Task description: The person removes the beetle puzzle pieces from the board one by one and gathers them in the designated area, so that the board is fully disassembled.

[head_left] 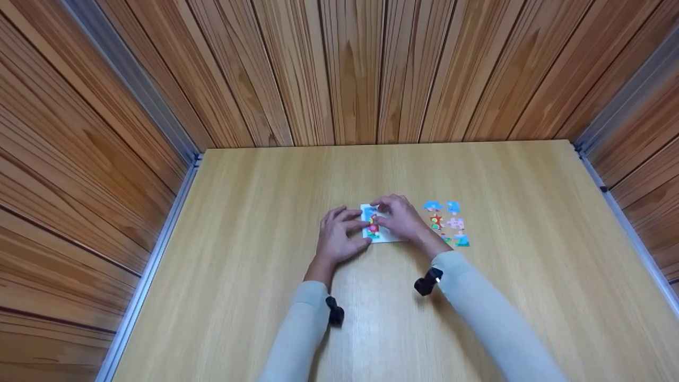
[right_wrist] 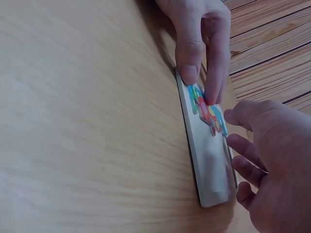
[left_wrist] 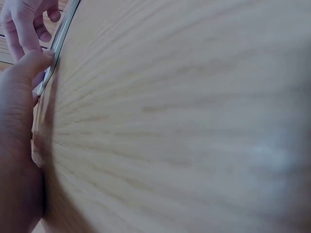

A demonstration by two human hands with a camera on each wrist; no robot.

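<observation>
A small white puzzle board [right_wrist: 214,179] lies flat on the table. Joined colourful jigsaw pieces [right_wrist: 205,114], with red, green and blue print, fill its left part, while the right part is bare white. My left hand [head_left: 339,236] is at the board's left side. Its thumb touches the near left corner, and a fairly straight finger presses on the pieces. From the right, my right hand [head_left: 400,217] reaches over the board with fingers loosely bent. Its thumb and fingertips are right at the far edge of the pieces, with nothing visibly pinched between them.
Several loose jigsaw pieces [head_left: 455,223] lie in two columns to the right of the board, partly behind my right wrist. Wood-panelled walls [head_left: 350,74] enclose the wooden table [head_left: 254,212] at the back and sides. Metal rails [head_left: 159,254] run along its side edges.
</observation>
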